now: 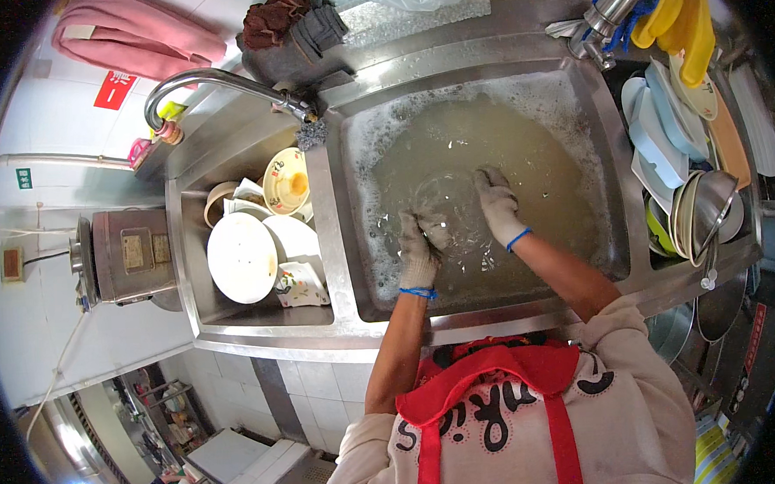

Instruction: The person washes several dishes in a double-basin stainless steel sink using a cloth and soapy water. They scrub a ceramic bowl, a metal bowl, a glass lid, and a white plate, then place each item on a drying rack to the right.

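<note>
My left hand [419,247], in a wet knit glove with a blue band at the wrist, dips its fingers into the murky, soapy water [534,149] of the large steel sink basin [339,231]. To its right, my right hand [498,203], gloved the same way, reaches into the water with its fingertips at the surface. Between the two hands the water ripples over a faint, pale round shape; what it is cannot be told. The cloudy water and the gloves hide whether either hand grips anything.
The left basin holds a white plate [242,257], a patterned bowl [286,181] and other dishes. A curved faucet [221,76] arches above it. Trays, bowls and a metal strainer [714,205] crowd the right compartment, below yellow rubber gloves [685,29] and a second tap [612,13].
</note>
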Available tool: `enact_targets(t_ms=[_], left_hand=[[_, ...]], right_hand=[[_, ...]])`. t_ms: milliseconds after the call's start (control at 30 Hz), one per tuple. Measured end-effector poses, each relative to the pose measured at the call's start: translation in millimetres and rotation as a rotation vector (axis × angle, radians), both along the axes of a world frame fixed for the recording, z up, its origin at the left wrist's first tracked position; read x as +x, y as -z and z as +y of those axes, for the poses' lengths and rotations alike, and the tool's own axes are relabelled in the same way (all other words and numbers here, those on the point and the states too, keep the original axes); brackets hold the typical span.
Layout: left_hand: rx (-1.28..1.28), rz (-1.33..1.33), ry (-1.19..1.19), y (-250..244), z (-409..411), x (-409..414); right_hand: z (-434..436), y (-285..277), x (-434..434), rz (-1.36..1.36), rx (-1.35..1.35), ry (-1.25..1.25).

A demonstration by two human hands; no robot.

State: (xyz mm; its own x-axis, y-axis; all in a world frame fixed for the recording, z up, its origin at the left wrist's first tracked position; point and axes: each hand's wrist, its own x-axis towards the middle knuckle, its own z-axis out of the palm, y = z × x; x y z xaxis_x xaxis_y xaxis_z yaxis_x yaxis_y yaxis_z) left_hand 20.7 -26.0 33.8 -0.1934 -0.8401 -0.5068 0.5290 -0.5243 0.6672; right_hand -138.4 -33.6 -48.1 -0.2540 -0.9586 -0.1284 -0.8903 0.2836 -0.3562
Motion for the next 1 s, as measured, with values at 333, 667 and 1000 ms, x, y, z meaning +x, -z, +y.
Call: enact_targets(t_ms=[333, 667, 1000], left_hand=[[0.095, -0.192, -0.161, -24.9, 6.3, -8.4], [0.199, 0.076, -0.021, 9.6, -0.6, 15.7], [0.394, -0.021, 0.235, 60.9, 8.3, 14.9]], right_hand=[[36.7, -97.1, 2.1, -0.423, -0.378, -0.451], [9.7, -101.0, -33.4, -1.363, 0.676, 0.373], [4.2, -103.1, -41.9, -1.926, 0.310, 0.328]])
